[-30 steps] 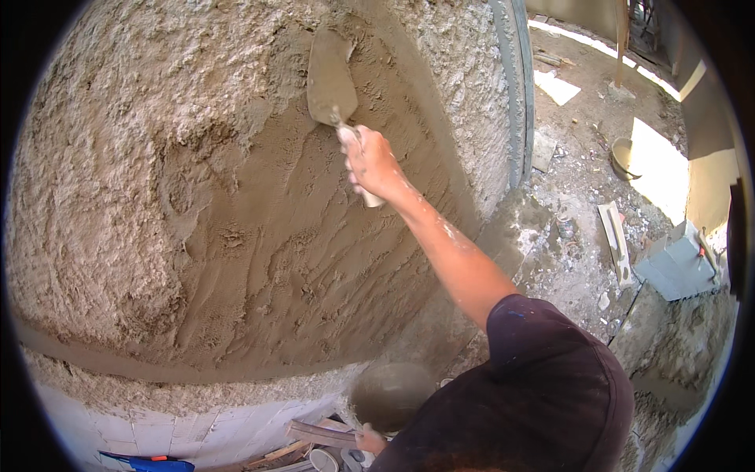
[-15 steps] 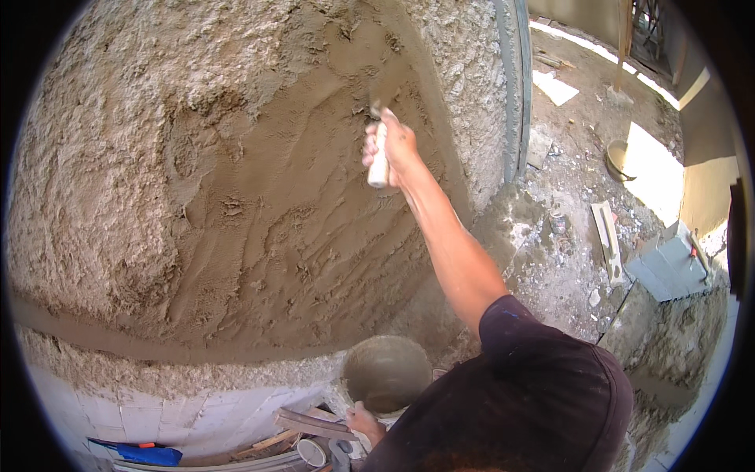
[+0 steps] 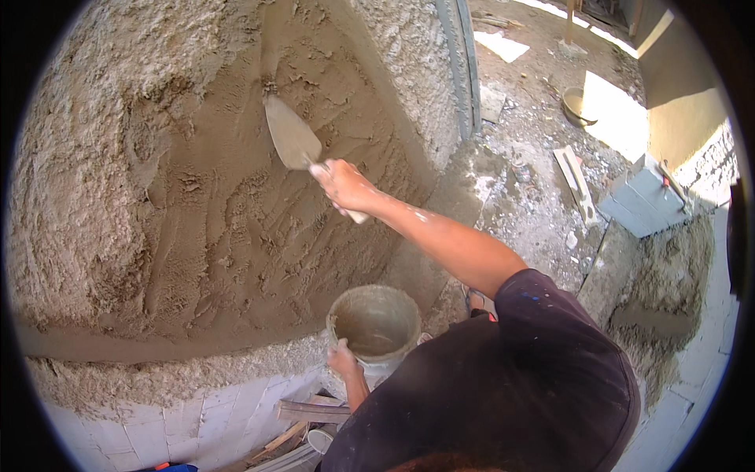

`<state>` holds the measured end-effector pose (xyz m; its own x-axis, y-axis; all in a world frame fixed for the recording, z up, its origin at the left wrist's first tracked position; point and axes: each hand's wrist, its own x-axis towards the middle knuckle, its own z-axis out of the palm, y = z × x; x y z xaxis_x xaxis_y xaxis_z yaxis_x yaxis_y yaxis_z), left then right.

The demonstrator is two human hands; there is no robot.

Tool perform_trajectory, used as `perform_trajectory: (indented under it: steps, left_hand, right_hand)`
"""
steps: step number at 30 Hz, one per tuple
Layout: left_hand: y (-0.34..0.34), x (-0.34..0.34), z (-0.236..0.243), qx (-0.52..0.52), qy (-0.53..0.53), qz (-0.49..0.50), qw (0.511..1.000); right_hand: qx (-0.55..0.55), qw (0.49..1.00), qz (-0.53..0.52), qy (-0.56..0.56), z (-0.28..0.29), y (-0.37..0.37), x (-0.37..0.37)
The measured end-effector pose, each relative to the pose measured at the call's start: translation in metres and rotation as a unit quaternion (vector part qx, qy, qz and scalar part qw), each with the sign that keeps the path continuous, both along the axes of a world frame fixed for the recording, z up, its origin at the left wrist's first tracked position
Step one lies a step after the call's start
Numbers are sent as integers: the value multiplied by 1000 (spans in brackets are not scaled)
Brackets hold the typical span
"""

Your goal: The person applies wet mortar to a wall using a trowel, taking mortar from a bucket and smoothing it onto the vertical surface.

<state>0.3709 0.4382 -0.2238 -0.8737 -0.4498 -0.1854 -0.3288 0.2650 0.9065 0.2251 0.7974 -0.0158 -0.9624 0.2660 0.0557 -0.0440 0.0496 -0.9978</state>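
My right hand (image 3: pixel 344 186) is wrapped round the pale handle of a pointed trowel (image 3: pixel 292 135). The trowel's flat blade lies against or very near the wet brown mortar (image 3: pixel 236 212) on the wall, its tip aimed up and left. Lower down, my left hand (image 3: pixel 343 359) grips the rim of a mortar-smeared bucket (image 3: pixel 376 297) at its near left side. Some grey-brown mortar shows inside the bucket, which is close to the foot of the coated wall.
Rough, lumpy render (image 3: pixel 86 197) borders the wet patch. Pale blocks (image 3: pixel 212 421) form the low wall, with wood strips (image 3: pixel 314 411) beside it. At right are a long pale float (image 3: pixel 576 185), a grey block-like box (image 3: pixel 643 197), a bowl (image 3: pixel 576 106) and rubble-strewn ground.
My right hand has moved down and left in the picture, and the trowel blade now shows plainly. The bucket and my left hand appear higher and more exposed. The whole view has shifted.
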Motion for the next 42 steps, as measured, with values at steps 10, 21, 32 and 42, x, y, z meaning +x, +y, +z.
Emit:
perform_trajectory:
  steps: [10, 21, 32, 42]
  left_hand:
    - [20, -27, 61, -42, 99, -288, 952]
    - [-38, -68, 153, 178, 130, -461, 859]
    - [-58, -99, 187, 95, 129, -563, 811]
    - [-66, -87, 201, 97, 142, -523, 835]
  right_hand:
    - [498, 799, 239, -237, -156, -90, 230]
    - [634, 754, 77, -154, -76, -182, 196]
    - [710, 698, 83, 46, -67, -258, 181]
    - [654, 737, 142, -93, -83, -240, 206]
